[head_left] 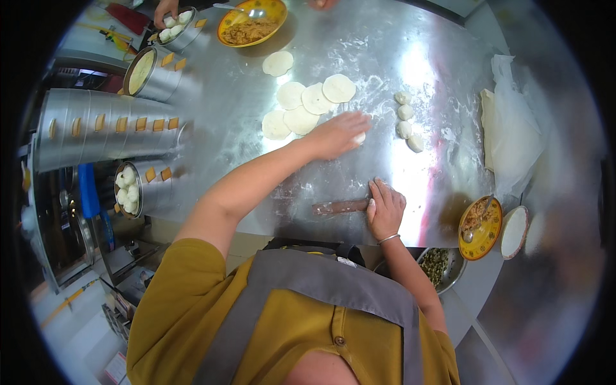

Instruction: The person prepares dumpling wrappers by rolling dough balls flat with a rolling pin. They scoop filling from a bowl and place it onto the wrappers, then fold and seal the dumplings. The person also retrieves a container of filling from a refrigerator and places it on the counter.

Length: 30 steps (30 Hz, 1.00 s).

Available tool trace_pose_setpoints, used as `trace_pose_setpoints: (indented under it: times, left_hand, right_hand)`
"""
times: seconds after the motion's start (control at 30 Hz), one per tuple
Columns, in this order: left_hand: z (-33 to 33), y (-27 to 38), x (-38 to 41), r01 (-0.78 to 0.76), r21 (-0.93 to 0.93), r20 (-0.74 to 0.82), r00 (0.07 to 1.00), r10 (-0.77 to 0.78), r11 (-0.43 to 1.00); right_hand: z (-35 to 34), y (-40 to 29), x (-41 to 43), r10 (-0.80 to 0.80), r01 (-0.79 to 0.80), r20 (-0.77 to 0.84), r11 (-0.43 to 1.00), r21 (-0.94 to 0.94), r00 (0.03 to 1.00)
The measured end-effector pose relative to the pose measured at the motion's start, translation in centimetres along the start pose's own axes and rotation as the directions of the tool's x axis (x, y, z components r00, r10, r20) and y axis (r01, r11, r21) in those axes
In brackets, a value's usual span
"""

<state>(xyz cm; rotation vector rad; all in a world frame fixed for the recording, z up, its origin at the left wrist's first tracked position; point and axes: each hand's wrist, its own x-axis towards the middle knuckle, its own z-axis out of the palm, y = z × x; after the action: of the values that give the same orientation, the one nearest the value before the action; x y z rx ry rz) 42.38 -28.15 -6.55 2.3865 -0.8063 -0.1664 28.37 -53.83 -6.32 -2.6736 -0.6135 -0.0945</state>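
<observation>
My left hand (340,135), blurred, is over the steel table (231,159) with a small white dough piece (359,138) partly showing beneath it. Whether the fingers grip that piece is unclear. Round flat dough wrappers (316,99) lie just beyond the wrist, several of them overlapping. My right hand (387,207) holds one end of a short brown rolling pin (339,207) near the table's front edge. Several dough balls (405,112) form a row to the right of my left hand. White flour is smeared around them.
Metal steamers (110,127) line the left; one (156,185) holds white buns. A co-worker's hand (166,12) touches buns at the upper left. A yellow bowl of filling (252,41) stands at the back; another (491,233) is at right, beside a white bowl (514,233) and plastic-covered dough (488,130).
</observation>
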Motion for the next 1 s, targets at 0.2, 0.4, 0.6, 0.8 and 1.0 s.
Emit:
trace_pose_setpoints:
  times: [0.2, 0.4, 0.6, 0.8, 1.0]
  left_hand:
    - [0.3, 3.1, -5.9, 0.129, 0.097, -0.046, 0.991, -0.125, 0.987]
    - [1.0, 1.7, -2.1, -0.154, 0.247, 0.009, 0.988, 0.157, 0.957]
    - [2.8, 0.5, 1.5, 0.174, 0.217, -0.312, 0.945, -0.101, 0.96]
    - [5.4, 6.0, -4.3, 0.258, -0.122, -0.327, 0.901, -0.284, 0.958]
    - [2.6, 4.8, -6.8, 0.297, -0.165, -0.204, 0.923, -0.327, 0.941]
  right_hand:
    - [0.2, 0.0, -0.2, -0.005, 0.005, 0.004, 0.999, -0.037, 1.0]
    - [0.4, 0.1, -0.3, -0.008, 0.008, 0.003, 0.999, -0.05, 1.0]
    - [0.7, 0.2, -0.3, -0.031, 0.031, -0.011, 0.998, -0.05, 0.999]
    - [1.0, -0.2, -0.1, -0.025, 0.023, -0.07, 0.999, -0.022, 0.997]
    - [0.6, -1.2, -0.3, -0.021, 0.021, 0.067, 1.0, 0.0, 0.998]
